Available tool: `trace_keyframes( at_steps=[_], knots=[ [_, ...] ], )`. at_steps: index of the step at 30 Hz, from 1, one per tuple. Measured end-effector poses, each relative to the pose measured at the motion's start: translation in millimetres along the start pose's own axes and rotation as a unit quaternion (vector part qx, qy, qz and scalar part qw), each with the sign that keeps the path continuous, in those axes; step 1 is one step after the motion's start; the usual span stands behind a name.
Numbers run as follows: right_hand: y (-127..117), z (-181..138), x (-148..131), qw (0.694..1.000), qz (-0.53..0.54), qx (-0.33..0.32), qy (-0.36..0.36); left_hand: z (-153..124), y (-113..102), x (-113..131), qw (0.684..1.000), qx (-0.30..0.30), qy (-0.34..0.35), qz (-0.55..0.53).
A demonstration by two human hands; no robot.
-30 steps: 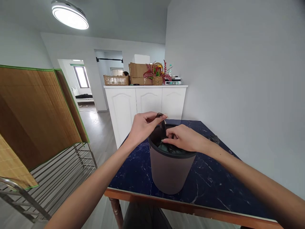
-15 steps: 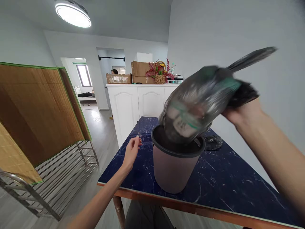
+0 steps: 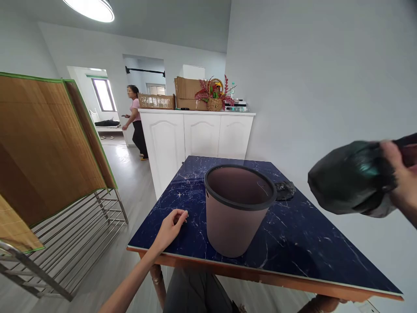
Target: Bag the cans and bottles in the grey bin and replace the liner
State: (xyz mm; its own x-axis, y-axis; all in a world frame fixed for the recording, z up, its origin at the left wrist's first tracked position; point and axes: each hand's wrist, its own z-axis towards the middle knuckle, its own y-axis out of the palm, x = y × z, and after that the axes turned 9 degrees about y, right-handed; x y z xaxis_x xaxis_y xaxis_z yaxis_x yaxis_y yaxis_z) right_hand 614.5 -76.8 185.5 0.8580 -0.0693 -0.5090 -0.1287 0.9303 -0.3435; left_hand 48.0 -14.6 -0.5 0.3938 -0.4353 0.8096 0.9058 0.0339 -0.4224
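Observation:
A full black garbage bag (image 3: 348, 178) hangs in the air at the right, out over the table's right side. My right hand (image 3: 404, 182) is closed round its gathered neck, partly cut off by the frame edge. In the middle of the table stands a pinkish-brown trash can (image 3: 236, 232) with a dark rim; its inside shows bare walls. Left of the can, my left hand (image 3: 171, 226) is low over the tabletop, fingers curled in and thumb against them, with nothing visible in it. Behind the can's right side lies a crumpled black plastic bag (image 3: 285, 191).
The blue marbled table (image 3: 299, 243) has a wooden edge. Beyond it, a white cabinet (image 3: 202, 139) bears cardboard boxes (image 3: 156, 101) and a flower basket (image 3: 215, 104). A metal rack (image 3: 78, 243) with a bamboo mat (image 3: 42, 152) stands left. A person (image 3: 137, 119) is in the doorway.
My right hand has carried the full garbage bag up out of the trash can and away to the right. My left hand has come lower and nearer me. A person has come into view.

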Motion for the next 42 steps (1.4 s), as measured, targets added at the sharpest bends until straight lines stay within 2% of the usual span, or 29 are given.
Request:
trace_keyframes(
  at_steps=[1,3,6,8,13,19,23,26,28,30,34,42],
  knots=[
    [5,-10,17,0.999,-0.022,0.013,0.028,0,0,0,1.0,-0.003,0.003,0.004],
    [19,-28,49,0.997,-0.062,-0.032,0.017,0,1,1,1.0,-0.006,0.008,0.012],
    [42,-59,83,0.986,-0.103,-0.103,-0.08,0,2,1,1.0,-0.01,0.011,0.024],
    [56,-82,90,0.976,-0.096,-0.134,-0.142,0,2,1,0.999,-0.014,0.013,0.031],
    [87,-129,70,0.961,-0.095,-0.189,-0.176,1,3,2,0.999,-0.021,0.015,0.048],
    [114,-156,48,0.952,-0.111,-0.218,-0.183,-1,3,3,0.998,-0.027,0.023,0.061],
    [111,-158,32,0.961,-0.106,-0.196,-0.164,-2,3,3,0.997,-0.027,0.026,0.064],
    [102,-155,9,0.975,-0.056,-0.149,-0.154,-2,4,3,0.997,-0.027,0.027,0.066],
    [96,-156,-8,0.975,-0.007,-0.143,-0.172,-2,4,4,0.997,-0.025,0.029,0.067],
    [93,-163,-24,0.963,0.036,-0.181,-0.195,-2,5,4,0.997,-0.023,0.033,0.069],
    [100,-192,-42,0.929,0.091,-0.298,-0.201,-3,4,6,0.996,-0.022,0.039,0.073],
    [132,-258,-40,0.89,0.114,-0.396,-0.194,-5,3,10,0.995,-0.025,0.048,0.079]
  ],
)
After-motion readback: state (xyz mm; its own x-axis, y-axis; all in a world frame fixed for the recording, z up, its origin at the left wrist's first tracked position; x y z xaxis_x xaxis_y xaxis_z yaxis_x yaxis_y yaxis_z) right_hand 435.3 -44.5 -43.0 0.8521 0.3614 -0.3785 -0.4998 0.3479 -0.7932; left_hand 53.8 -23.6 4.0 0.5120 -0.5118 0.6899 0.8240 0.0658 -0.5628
